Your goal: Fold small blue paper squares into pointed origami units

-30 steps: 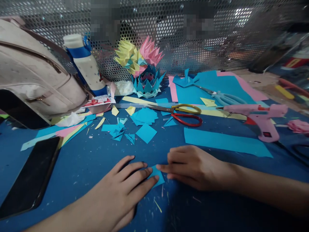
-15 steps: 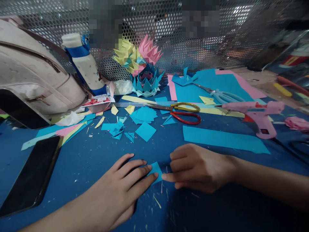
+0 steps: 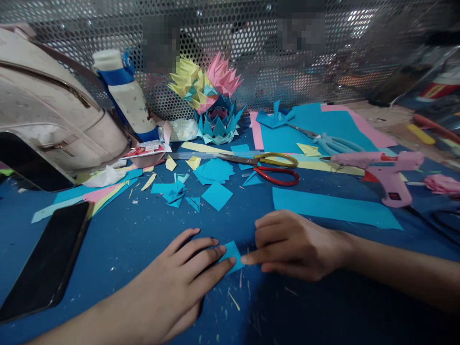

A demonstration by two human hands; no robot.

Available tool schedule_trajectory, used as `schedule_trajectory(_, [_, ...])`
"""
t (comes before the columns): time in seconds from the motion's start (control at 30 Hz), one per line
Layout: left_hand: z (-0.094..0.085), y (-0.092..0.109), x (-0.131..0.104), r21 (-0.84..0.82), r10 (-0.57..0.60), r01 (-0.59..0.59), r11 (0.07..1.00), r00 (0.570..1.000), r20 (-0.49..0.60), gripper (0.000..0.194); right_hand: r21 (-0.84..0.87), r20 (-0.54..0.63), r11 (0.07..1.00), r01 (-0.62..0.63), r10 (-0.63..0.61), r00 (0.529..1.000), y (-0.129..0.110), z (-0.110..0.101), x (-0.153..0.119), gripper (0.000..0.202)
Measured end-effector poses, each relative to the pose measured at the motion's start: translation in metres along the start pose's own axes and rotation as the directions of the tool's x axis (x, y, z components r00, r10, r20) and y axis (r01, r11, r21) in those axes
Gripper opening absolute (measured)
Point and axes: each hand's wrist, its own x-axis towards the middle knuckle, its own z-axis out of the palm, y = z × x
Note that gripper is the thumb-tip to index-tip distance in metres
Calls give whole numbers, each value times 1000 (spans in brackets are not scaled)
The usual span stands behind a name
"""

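Observation:
A small blue paper piece (image 3: 233, 254) lies on the blue table. My left hand (image 3: 190, 270) has its fingers spread flat, with the fingertips on the paper's left part. My right hand (image 3: 293, 244) is on the other side; its index fingertip touches the paper's right edge while the other fingers are curled in. Whether anything is inside those curled fingers is hidden. Beyond the hands lie a blue square (image 3: 217, 195), a pile of blue squares (image 3: 214, 171) and folded blue pieces (image 3: 174, 193).
Scissors (image 3: 276, 167) lie behind the hands, with a blue strip (image 3: 334, 207) and a pink glue gun (image 3: 391, 172) at the right. A phone (image 3: 46, 261) is at the left. Paper flowers (image 3: 219, 120), a bottle (image 3: 131, 100) and a bag (image 3: 53, 100) stand farther back.
My right hand has shifted slightly up, its index fingertip still at the paper's right edge. My left hand has stayed in place.

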Motion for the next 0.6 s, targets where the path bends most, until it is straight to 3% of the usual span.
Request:
schedule_trajectory(0.2, [-2, 0, 0, -3, 16, -16, 1000, 1000, 18, 63, -94, -6, 994, -64, 64, 998, 0, 1, -1, 27])
schedule_trajectory(0.4, [-3, 0, -3, -25, 31, -30, 999, 999, 38, 59, -143, 26, 989, -41, 46, 999, -1, 1, -1, 29])
schedule_trajectory(0.6, [-4, 0, -3, -24, 32, -31, 999, 999, 37, 60, -162, -30, 986, -44, 39, 999, 0, 4, -3, 21])
